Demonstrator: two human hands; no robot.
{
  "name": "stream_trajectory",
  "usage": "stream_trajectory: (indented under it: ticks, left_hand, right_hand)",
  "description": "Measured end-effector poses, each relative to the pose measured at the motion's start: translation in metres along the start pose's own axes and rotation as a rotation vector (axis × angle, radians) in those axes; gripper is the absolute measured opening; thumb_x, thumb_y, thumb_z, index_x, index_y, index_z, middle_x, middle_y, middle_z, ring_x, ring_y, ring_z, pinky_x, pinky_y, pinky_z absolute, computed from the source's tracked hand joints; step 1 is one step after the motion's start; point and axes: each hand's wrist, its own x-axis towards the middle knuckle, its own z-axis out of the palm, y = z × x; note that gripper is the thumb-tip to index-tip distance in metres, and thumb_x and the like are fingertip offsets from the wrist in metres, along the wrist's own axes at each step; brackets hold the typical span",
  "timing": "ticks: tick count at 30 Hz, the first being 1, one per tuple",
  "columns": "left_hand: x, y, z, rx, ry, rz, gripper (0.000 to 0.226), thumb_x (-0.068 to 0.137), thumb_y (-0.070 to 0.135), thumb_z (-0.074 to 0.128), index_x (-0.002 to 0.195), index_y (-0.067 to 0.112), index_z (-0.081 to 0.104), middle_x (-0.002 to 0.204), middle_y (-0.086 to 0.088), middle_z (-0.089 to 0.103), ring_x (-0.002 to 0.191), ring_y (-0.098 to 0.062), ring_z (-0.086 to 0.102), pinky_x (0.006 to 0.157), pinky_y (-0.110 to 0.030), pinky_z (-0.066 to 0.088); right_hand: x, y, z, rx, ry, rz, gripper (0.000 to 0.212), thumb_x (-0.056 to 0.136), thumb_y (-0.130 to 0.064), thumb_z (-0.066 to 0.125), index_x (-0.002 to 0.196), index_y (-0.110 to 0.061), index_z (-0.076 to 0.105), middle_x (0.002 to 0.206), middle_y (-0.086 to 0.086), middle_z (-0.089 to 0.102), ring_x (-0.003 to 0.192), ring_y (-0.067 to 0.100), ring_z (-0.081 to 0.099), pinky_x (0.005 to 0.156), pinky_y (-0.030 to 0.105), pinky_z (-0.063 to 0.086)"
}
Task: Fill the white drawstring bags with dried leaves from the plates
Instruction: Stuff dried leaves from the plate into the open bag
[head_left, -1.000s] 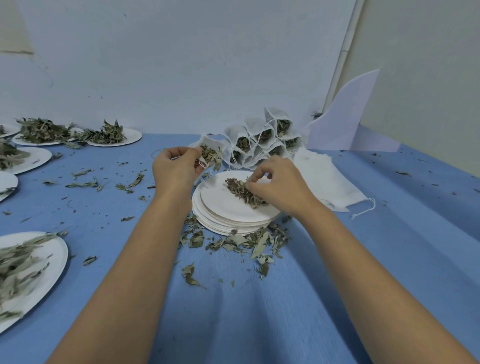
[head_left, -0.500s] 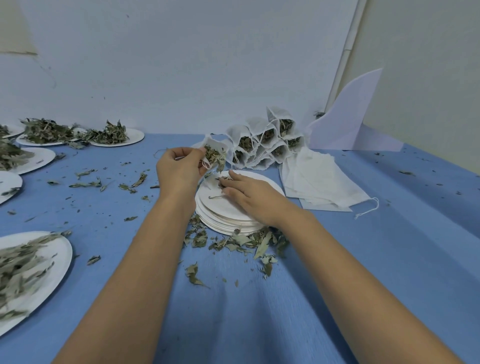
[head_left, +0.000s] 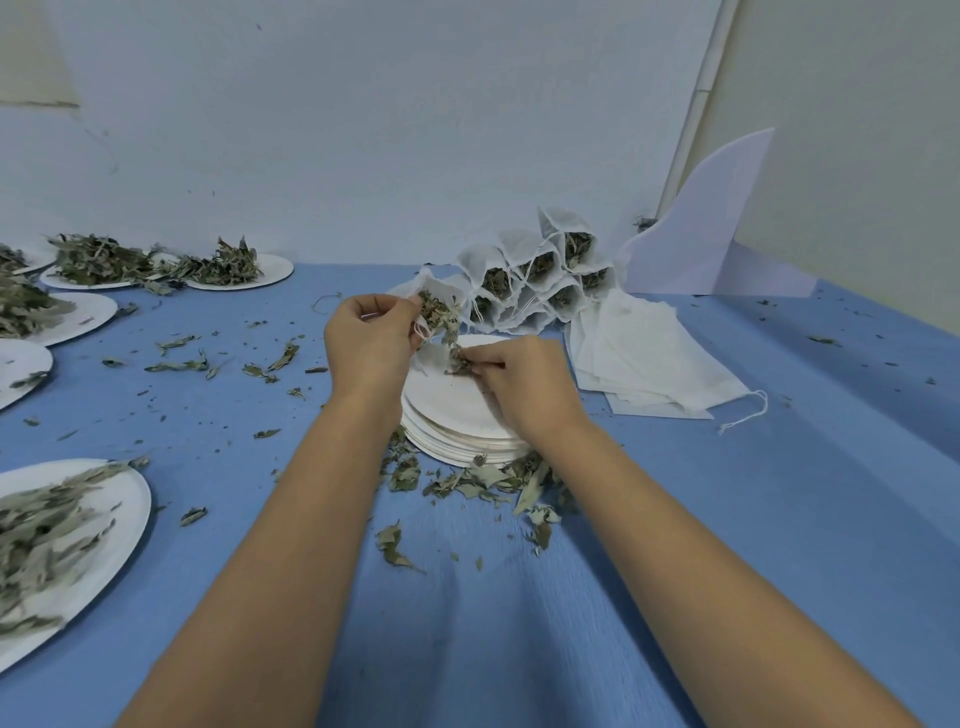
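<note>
The left hand (head_left: 371, 343), just left of the frame's centre, has its fingers curled round the rim of a small white mesh drawstring bag (head_left: 435, 296), pinching it between thumb and fingers so the mouth faces right. Green-grey dried leaves already show inside the bag. The right hand (head_left: 524, 379), just right of centre, is narrowed to a pinch: its thumb and fingertips grip a small clump of dried leaves (head_left: 460, 362) right at the bag's mouth, touching the leaves that spill from it.

Both hands hover over a stack of round white paper plates (head_left: 457, 415) in the middle of the frame; its top plate is nearly bare. Loose crumbled leaves (head_left: 467, 478) lie scattered on the blue tablecloth (head_left: 727, 519) along the stack's near edge.

Behind the hands, above centre, a heap of filled white drawstring bags (head_left: 540, 275) lies stacked with their leafy mouths facing the camera. Just to the right of it is a flat pile of empty white bags (head_left: 649, 353) with a loose string trailing off.

At the lower left, a large white paper plate (head_left: 135, 499) holds long pale leaves. More leaf-laden plates (head_left: 280, 267) sit in the upper left, by the wall.
</note>
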Motion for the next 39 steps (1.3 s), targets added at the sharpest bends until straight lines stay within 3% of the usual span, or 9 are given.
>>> stream_trajectory:
  ticks: [3, 9, 12, 16, 24, 27, 29, 32, 39]
  left_hand:
    - [-0.001, -0.003, 0.001, 0.054, 0.01, 0.039, 0.013, 0.087, 0.011, 0.067, 0.08, 0.015, 0.057, 0.071, 0.001, 0.058, 0.059, -0.008, 0.055, 0.065, -0.021, 0.053]
    - [-0.005, -0.004, 0.003, 0.139, -0.027, 0.094, 0.007, 0.084, 0.015, 0.072, 0.084, 0.014, 0.065, 0.076, -0.002, 0.067, 0.071, -0.013, 0.065, 0.078, -0.029, 0.056]
    - [-0.008, -0.006, 0.005, 0.212, -0.045, 0.146, 0.009, 0.083, 0.015, 0.073, 0.08, 0.018, 0.065, 0.082, -0.006, 0.069, 0.082, -0.021, 0.068, 0.08, -0.033, 0.057]
    - [-0.008, -0.007, 0.006, 0.251, -0.055, 0.176, 0.007, 0.083, 0.018, 0.073, 0.079, 0.019, 0.067, 0.08, -0.004, 0.07, 0.081, -0.019, 0.069, 0.08, -0.034, 0.058]
    - [-0.018, -0.008, 0.013, 0.285, -0.329, 0.197, 0.013, 0.083, 0.009, 0.069, 0.076, 0.02, 0.064, 0.071, 0.001, 0.066, 0.071, -0.011, 0.063, 0.081, -0.034, 0.055]
    - [-0.021, -0.01, 0.017, 0.288, -0.43, 0.204, 0.015, 0.086, 0.005, 0.063, 0.08, 0.018, 0.061, 0.066, 0.003, 0.059, 0.066, -0.008, 0.058, 0.08, -0.034, 0.055]
    - [-0.021, -0.013, 0.018, 0.292, -0.465, 0.203, 0.017, 0.087, 0.004, 0.061, 0.083, 0.02, 0.058, 0.07, 0.003, 0.057, 0.066, -0.006, 0.057, 0.077, -0.028, 0.053]
    - [-0.021, -0.016, 0.019, 0.329, -0.472, 0.239, 0.022, 0.085, 0.005, 0.063, 0.086, 0.024, 0.053, 0.073, 0.006, 0.051, 0.058, 0.0, 0.049, 0.06, -0.012, 0.044]
    - [-0.021, -0.022, 0.02, 0.371, -0.485, 0.267, 0.046, 0.067, 0.016, 0.083, 0.092, 0.03, 0.048, 0.081, 0.01, 0.048, 0.062, 0.005, 0.045, 0.06, -0.007, 0.04]
  right_hand:
    - [0.007, 0.002, -0.014, 0.268, 0.062, 0.202, 0.02, 0.087, -0.007, 0.065, 0.105, -0.013, 0.073, 0.085, -0.004, 0.073, 0.05, -0.004, 0.054, 0.05, 0.009, 0.045]
    - [0.02, -0.001, -0.052, 0.845, 0.091, 0.455, 0.019, 0.08, -0.002, 0.071, 0.096, -0.012, 0.072, 0.104, 0.011, 0.071, 0.098, 0.021, 0.067, 0.093, 0.03, 0.051]
    - [0.021, -0.005, -0.06, 0.996, -0.068, 0.44, 0.016, 0.081, 0.003, 0.069, 0.091, -0.009, 0.071, 0.093, 0.011, 0.074, 0.088, 0.022, 0.07, 0.081, 0.026, 0.057]
    - [0.018, -0.011, -0.058, 0.853, -0.17, 0.436, 0.015, 0.079, 0.005, 0.069, 0.085, -0.009, 0.072, 0.081, 0.008, 0.073, 0.069, 0.014, 0.069, 0.067, 0.02, 0.057]
    - [0.016, -0.008, -0.043, 0.335, 0.062, 0.374, 0.019, 0.081, -0.007, 0.07, 0.099, -0.012, 0.075, 0.083, 0.001, 0.069, 0.055, 0.002, 0.055, 0.051, 0.011, 0.042]
    - [0.016, -0.01, -0.042, 0.415, 0.081, 0.393, 0.014, 0.08, -0.003, 0.067, 0.09, -0.005, 0.076, 0.073, 0.005, 0.067, 0.062, 0.012, 0.056, 0.061, 0.026, 0.047]
    - [0.015, -0.014, -0.04, 0.453, 0.081, 0.383, 0.012, 0.078, 0.002, 0.061, 0.083, 0.009, 0.07, 0.062, 0.015, 0.054, 0.061, 0.019, 0.044, 0.06, 0.032, 0.037]
    - [0.013, -0.022, -0.036, 0.534, 0.051, 0.403, 0.018, 0.083, 0.002, 0.053, 0.086, 0.017, 0.062, 0.071, 0.031, 0.048, 0.069, 0.021, 0.042, 0.066, 0.033, 0.032]
    - [0.017, -0.031, -0.036, 0.781, 0.042, 0.628, 0.01, 0.086, -0.007, 0.05, 0.085, -0.007, 0.06, 0.074, 0.011, 0.052, 0.068, 0.023, 0.052, 0.06, 0.033, 0.038]
